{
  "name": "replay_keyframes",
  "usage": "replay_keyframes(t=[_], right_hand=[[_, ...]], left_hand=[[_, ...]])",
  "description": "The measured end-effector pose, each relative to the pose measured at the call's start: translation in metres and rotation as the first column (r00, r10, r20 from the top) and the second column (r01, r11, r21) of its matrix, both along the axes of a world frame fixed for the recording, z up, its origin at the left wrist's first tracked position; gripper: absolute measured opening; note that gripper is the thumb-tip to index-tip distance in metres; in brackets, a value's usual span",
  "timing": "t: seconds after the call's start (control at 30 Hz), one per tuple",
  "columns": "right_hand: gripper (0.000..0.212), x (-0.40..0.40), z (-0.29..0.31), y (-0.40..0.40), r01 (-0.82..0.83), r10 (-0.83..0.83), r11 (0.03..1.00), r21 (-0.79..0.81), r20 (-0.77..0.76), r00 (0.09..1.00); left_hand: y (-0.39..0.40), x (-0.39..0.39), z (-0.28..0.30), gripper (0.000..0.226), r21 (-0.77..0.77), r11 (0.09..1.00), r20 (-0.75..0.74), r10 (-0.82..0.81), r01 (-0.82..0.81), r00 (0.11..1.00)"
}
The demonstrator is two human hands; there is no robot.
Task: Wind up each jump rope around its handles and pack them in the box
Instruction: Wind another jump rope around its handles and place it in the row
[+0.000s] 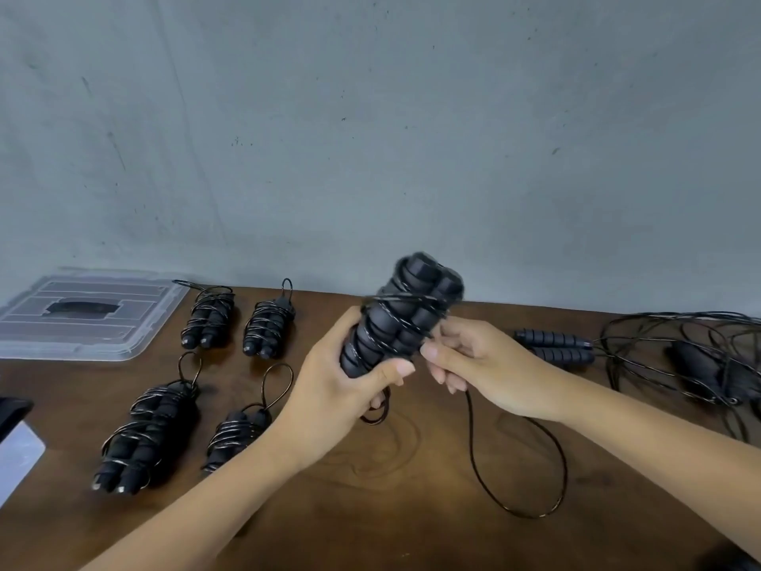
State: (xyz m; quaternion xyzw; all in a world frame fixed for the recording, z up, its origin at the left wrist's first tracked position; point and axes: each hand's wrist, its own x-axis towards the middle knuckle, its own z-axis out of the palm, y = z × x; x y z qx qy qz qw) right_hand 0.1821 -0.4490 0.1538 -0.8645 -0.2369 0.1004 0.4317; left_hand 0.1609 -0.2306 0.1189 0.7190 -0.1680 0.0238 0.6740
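My left hand (350,377) grips the lower end of a pair of black foam jump-rope handles (405,311), held upright above the table's middle. Several turns of thin black cord circle the handles. My right hand (465,356) pinches that cord (519,480) just right of the handles; the loose rest hangs in a loop down onto the table. Several wound ropes lie at the left: two at the back (210,317) (267,327), two nearer (148,434) (236,434). Unwound ropes with handles (556,344) lie tangled (700,364) at the right.
A clear plastic lid (82,311) lies flat at the back left corner of the brown wooden table (370,508). A clear box corner with a dark part (16,438) shows at the left edge. A grey wall rises behind the table.
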Motion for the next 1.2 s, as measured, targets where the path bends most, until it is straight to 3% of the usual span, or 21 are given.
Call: replay_keyframes(t=[0.07,0.3,0.53,0.67,0.8,0.93,1.07,1.2], right_hand=[[0.016,-0.004,-0.004,-0.004,0.030,-0.030,1.000,0.003,-0.020,0.999],[0.020,-0.029,0.000,-0.002,0.259,-0.259,0.965,-0.044,0.018,0.966],[0.023,-0.062,-0.010,0.029,0.455,-0.475,0.876,0.161,0.118,0.872],[0.035,-0.070,-0.029,0.055,0.505,-0.535,0.842,0.190,0.163,0.829],[0.049,-0.071,-0.048,0.072,0.566,-0.579,0.816,0.121,0.168,0.798],[0.053,-0.071,-0.058,0.082,0.583,-0.591,0.806,0.103,0.193,0.783],[0.055,-0.067,-0.067,0.084,0.588,-0.598,0.801,0.110,0.200,0.776],[0.070,-0.062,-0.068,0.078,0.594,-0.614,0.789,0.158,0.161,0.772]], left_hand=[[0.003,0.003,-0.004,0.033,-0.047,0.999,-0.062,0.015,-0.018,0.998],[-0.004,0.007,-0.022,0.024,-0.061,0.998,-0.128,-0.003,-0.005,0.992],[-0.037,0.001,-0.026,0.032,-0.216,0.968,-0.133,0.097,-0.124,0.986],[-0.057,0.000,-0.032,0.034,-0.355,0.916,-0.268,0.090,-0.185,0.959],[-0.062,-0.001,-0.042,0.054,-0.421,0.894,-0.341,0.003,-0.155,0.940],[-0.062,-0.006,-0.041,0.046,-0.428,0.894,-0.401,-0.058,-0.132,0.914],[-0.059,-0.013,-0.041,0.078,-0.412,0.906,-0.430,-0.100,-0.096,0.897],[-0.058,-0.016,-0.039,0.088,-0.446,0.892,-0.418,-0.130,-0.078,0.899]])
